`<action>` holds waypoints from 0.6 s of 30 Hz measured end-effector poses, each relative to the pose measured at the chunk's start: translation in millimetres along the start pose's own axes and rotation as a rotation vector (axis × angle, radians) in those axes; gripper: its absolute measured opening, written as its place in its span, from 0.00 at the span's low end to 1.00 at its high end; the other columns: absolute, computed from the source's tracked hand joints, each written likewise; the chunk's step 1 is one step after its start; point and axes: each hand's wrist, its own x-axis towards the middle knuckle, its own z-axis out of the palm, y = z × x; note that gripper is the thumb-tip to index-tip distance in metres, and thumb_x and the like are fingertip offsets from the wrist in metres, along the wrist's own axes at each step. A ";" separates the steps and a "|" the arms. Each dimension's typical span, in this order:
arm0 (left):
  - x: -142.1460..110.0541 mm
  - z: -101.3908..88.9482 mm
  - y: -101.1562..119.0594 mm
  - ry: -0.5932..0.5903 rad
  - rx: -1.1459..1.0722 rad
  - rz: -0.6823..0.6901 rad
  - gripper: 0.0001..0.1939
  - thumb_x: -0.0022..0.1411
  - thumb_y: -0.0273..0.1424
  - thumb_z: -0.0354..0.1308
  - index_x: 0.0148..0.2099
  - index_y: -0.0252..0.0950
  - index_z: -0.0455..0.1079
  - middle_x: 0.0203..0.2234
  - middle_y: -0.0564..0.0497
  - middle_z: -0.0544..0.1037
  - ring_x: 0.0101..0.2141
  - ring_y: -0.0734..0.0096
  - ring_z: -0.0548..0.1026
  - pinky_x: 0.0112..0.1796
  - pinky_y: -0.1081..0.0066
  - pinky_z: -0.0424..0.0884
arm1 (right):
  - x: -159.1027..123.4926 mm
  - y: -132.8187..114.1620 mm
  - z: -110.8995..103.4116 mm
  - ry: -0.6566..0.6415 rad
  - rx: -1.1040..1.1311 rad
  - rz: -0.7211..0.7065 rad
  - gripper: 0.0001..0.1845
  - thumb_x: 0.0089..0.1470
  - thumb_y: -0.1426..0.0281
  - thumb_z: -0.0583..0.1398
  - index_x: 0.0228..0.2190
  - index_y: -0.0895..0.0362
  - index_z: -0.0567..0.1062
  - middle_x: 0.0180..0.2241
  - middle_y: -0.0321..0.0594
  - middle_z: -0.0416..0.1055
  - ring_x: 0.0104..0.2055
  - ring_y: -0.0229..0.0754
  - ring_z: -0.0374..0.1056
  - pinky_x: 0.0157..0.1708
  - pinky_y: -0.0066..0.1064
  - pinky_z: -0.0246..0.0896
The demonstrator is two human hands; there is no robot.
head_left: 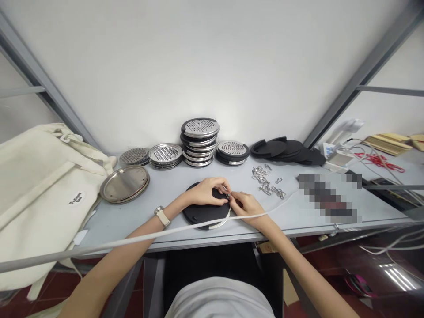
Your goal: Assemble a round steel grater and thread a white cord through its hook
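A round black lid with a steel rim (203,213) lies flat on the grey table in front of me. My left hand (208,191) rests on its top edge, fingers curled and pinched at a small metal clip (228,195). My right hand (244,204) meets it from the right, fingertips pinched on the same clip. A watch with a pale strap (162,216) is on my left wrist. A pile of loose metal clips (267,182) lies just right of my hands.
Stacked round steel graters (199,141) and single ones (165,154) line the back wall, with black lids (286,149) to the right. Steel trays (124,183) and a cream bag (39,185) sit left. A white cable (132,240) crosses the table's front edge. Cables and boxes clutter the right.
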 end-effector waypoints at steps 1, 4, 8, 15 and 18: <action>0.0 0.0 0.0 0.001 -0.001 0.003 0.13 0.49 0.23 0.59 0.41 0.33 0.67 0.37 0.48 0.74 0.37 0.73 0.72 0.40 0.73 0.69 | -0.1 -0.1 -0.1 -0.002 -0.001 0.000 0.14 0.59 0.69 0.48 0.24 0.57 0.64 0.21 0.35 0.63 0.23 0.35 0.59 0.25 0.26 0.49; -0.1 -0.3 0.1 0.002 0.003 0.010 0.13 0.49 0.23 0.59 0.40 0.32 0.68 0.36 0.48 0.74 0.36 0.73 0.72 0.40 0.73 0.69 | -0.3 0.0 0.4 -0.003 -0.012 0.002 0.13 0.58 0.69 0.48 0.24 0.57 0.64 0.21 0.35 0.63 0.23 0.35 0.59 0.25 0.26 0.49; 0.0 -0.7 0.6 0.004 0.017 0.016 0.13 0.49 0.23 0.59 0.40 0.32 0.68 0.36 0.49 0.74 0.36 0.73 0.72 0.39 0.73 0.69 | 0.0 1.2 2.0 0.001 -0.019 0.010 0.12 0.58 0.69 0.48 0.23 0.56 0.63 0.20 0.34 0.62 0.23 0.35 0.58 0.25 0.26 0.48; -0.5 -0.1 1.4 0.012 0.002 0.015 0.13 0.49 0.23 0.59 0.40 0.32 0.68 0.36 0.48 0.74 0.35 0.73 0.72 0.39 0.73 0.69 | -0.1 1.0 2.7 0.011 -0.010 0.019 0.12 0.57 0.69 0.49 0.22 0.56 0.61 0.19 0.32 0.59 0.21 0.34 0.56 0.24 0.25 0.48; -0.3 0.0 1.4 0.013 0.012 0.002 0.13 0.49 0.23 0.59 0.40 0.32 0.68 0.36 0.48 0.75 0.35 0.73 0.72 0.39 0.73 0.68 | -0.3 0.1 2.1 0.014 -0.010 0.017 0.12 0.57 0.70 0.49 0.22 0.56 0.61 0.19 0.32 0.59 0.22 0.34 0.56 0.24 0.25 0.48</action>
